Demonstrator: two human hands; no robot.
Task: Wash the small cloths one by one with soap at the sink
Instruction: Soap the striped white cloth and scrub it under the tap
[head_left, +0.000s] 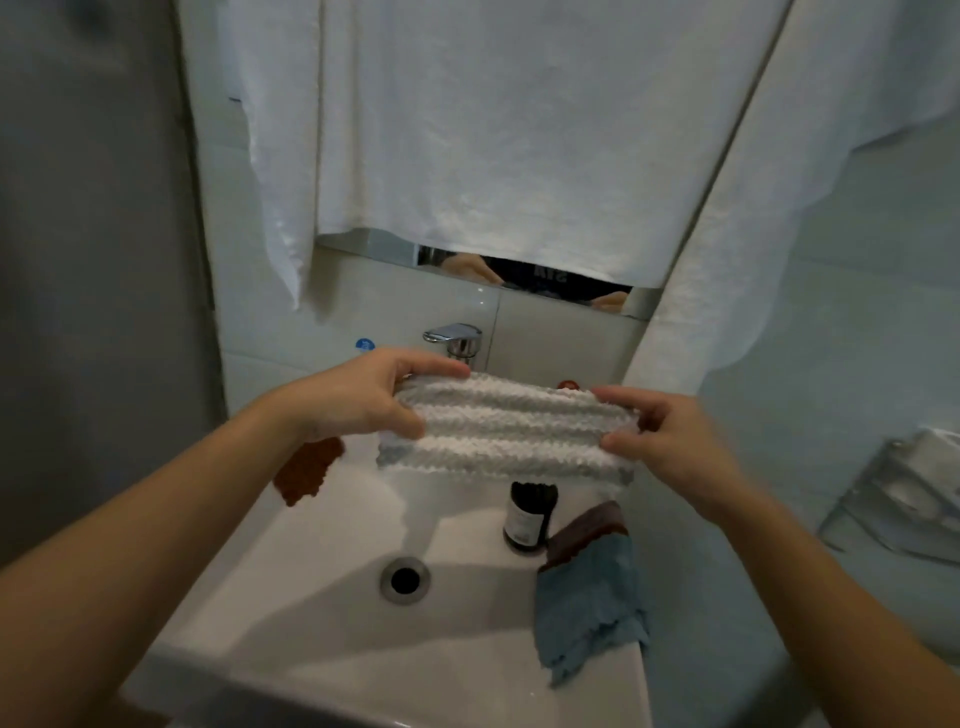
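L hand (358, 395) & R hand (670, 441) grip clenched on striped cloth (506, 431) ends, stretched above sink (311, 597), blue cloth (589, 597) on rim

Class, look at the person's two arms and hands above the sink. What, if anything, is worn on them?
Nothing is worn. The left hand and right hand are bare, with no gloves, rings, watch or bracelet visible. Both forearms are bare to the frame's edge, with no sleeve in view. The fingernails look short and unpainted.
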